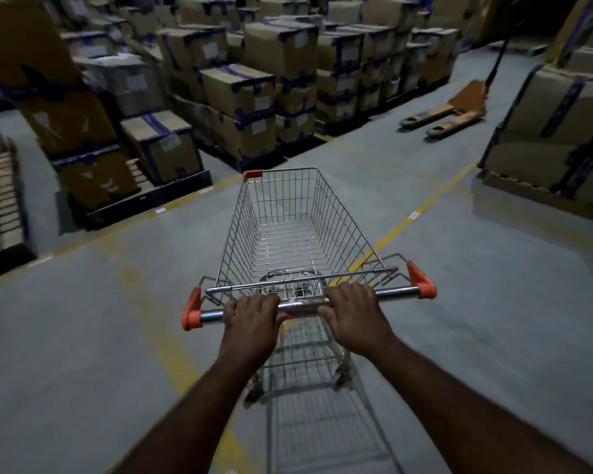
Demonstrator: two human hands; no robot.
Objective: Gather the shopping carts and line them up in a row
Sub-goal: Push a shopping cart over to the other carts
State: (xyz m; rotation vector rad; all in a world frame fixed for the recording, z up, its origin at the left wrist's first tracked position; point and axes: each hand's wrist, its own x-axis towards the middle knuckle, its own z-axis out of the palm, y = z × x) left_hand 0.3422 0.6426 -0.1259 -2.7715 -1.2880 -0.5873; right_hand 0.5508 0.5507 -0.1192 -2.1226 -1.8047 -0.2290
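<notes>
Stacked warehouse boxes point(240, 94) flank the aisle as both hands, left hand point(252, 319) and right hand point(355, 314), grip 1 empty cart's handle point(302, 305), likely wheeling it toward the row, steering past the pallet jack point(456, 109).

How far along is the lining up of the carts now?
Nothing looks finished: no row of carts is visible. In hand: left hand and right hand grip the handle of one empty shopping cart. Left: park it in line, then gather the others, unseen here.

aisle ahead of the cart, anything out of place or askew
An orange pallet jack sits alone on the open floor ahead right. The left box stack looks tilted, possibly just lens distortion.
</notes>
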